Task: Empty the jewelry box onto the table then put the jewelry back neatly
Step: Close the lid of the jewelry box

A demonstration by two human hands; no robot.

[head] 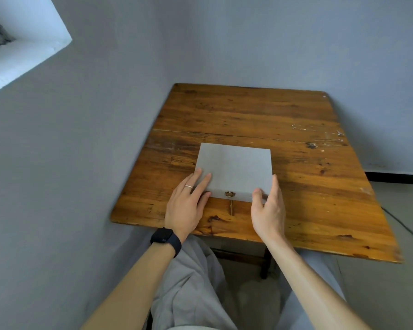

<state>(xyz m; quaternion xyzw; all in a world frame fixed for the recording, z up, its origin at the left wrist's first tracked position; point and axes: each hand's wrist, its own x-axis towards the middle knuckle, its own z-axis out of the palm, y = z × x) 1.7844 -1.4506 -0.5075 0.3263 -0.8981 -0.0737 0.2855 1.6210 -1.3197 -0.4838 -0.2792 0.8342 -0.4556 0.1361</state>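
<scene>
Grey walls (81, 144) meet behind a worn wooden table (248, 110). On its near half lies the jewelry box (235, 167), grey, lid down, its brass clasp (229, 193) facing the person. The left hand (186, 206) (a ring (188, 186) on one finger, a black watch (165, 237) at the wrist) rests straight fingers on the lid's near left corner. The right hand (268, 210) flanks the near right corner, fingers straight along the side, thumb touching the front edge.
</scene>
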